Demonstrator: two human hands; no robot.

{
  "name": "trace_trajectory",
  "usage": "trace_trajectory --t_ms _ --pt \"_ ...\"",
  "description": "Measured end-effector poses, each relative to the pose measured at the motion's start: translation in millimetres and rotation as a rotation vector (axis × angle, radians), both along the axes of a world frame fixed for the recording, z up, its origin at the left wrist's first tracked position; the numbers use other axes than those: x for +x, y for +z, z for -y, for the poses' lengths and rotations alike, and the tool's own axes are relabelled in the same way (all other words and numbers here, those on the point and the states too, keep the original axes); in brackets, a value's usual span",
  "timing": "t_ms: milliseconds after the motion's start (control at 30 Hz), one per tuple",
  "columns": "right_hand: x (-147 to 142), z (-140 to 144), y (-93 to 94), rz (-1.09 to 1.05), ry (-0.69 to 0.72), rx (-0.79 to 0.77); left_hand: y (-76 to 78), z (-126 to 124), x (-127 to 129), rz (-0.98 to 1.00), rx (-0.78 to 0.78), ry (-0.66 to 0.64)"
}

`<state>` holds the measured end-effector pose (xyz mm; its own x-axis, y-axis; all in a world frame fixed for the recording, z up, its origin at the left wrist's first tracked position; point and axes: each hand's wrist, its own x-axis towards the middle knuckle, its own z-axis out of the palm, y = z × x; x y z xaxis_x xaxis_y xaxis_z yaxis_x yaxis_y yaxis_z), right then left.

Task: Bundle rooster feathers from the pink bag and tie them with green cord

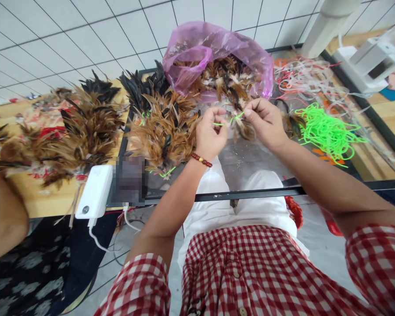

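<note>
Tabletop: hands (237, 123) pinching green cord (234, 117)

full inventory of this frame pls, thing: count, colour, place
feather bundle in hand: one, brown and white, between both hands
green cord: one, neon green, pinched by both hands
tied feather bundles: a pile, brown and black, table centre-left
loose feather heap: one, brown and black, far left
plastic bag: one, pink, full of feathers, table back
green cord pile: one, neon green, right
pale cords: tangle, white and red, back right
power bank: one, white, table front edge
bead bracelet: one, red, left wrist
left hand: gripping cord
right hand: gripping cord and bundle
</note>
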<state>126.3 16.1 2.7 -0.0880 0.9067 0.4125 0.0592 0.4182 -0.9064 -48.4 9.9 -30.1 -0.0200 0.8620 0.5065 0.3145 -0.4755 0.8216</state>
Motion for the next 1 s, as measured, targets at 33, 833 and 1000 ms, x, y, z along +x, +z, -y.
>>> trace_trajectory --t_ms 33,833,1000 --pt "0 2 2.0 0.034 0.019 -0.003 1.2 2 1 -0.033 0.017 -0.019" --pt "-43 93 16.4 -0.236 0.323 -0.57 32.3 106 -21 -0.193 0.36 0.349" --pt "-47 84 3.8 -0.313 0.171 -0.463 32.3 147 -9 -0.339 0.353 0.269"
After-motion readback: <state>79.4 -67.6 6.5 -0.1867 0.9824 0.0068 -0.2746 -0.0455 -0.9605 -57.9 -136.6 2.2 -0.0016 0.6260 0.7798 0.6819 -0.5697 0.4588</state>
